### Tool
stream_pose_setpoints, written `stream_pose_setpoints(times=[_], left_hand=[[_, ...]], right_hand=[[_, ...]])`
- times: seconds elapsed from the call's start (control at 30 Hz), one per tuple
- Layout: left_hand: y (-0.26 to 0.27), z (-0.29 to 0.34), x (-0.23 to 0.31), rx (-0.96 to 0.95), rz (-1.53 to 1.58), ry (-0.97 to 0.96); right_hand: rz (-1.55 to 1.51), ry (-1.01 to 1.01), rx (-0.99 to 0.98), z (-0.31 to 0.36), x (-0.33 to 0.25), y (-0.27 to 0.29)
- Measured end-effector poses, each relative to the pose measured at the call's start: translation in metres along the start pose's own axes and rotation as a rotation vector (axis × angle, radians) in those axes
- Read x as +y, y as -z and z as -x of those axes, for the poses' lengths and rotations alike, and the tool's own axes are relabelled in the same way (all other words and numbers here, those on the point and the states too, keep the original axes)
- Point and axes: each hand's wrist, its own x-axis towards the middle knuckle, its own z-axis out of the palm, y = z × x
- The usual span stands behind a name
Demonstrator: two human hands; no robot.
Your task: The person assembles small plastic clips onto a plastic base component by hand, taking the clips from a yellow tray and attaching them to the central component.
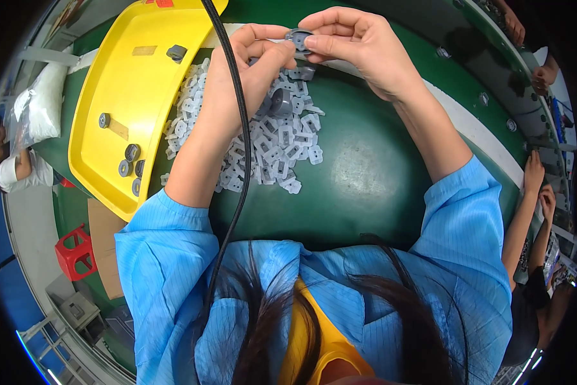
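Above the far side of the pile, a small round grey plastic part (299, 40) is pinched between both hands. The fingertips of my left hand (253, 58) are closed on its left edge. From the other side, the thumb and fingers of my right hand (352, 40) grip it. Below my hands lies a heap of small pale translucent plastic pieces (279, 151), each with a darker centre. A dark grey cap-like part (280, 102) rests on the heap, and another grey part (306, 73) sits just below the held one. My left hand and forearm hide some of the heap.
A yellow tray (86, 122) stands left of the heap, with several round grey parts (126, 168) in it. A black cable (242, 128) hangs across the view before my left arm. Other people's hands (533, 173) are at the right, beyond a conveyor-like strip.
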Motion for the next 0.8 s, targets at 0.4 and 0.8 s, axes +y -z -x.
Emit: stream_pose_setpoints(times=[0.4,0.8], left_hand=[[0.001,-0.003,-0.007,-0.134,-0.053,-0.056],[-0.013,-0.006,0.021,-0.04,-0.694,-0.292]], right_hand=[[-0.126,-0.036,-0.115,0.0,0.001,-0.002],[-0.119,0.107,0.021,-0.007,-0.011,0.03]])
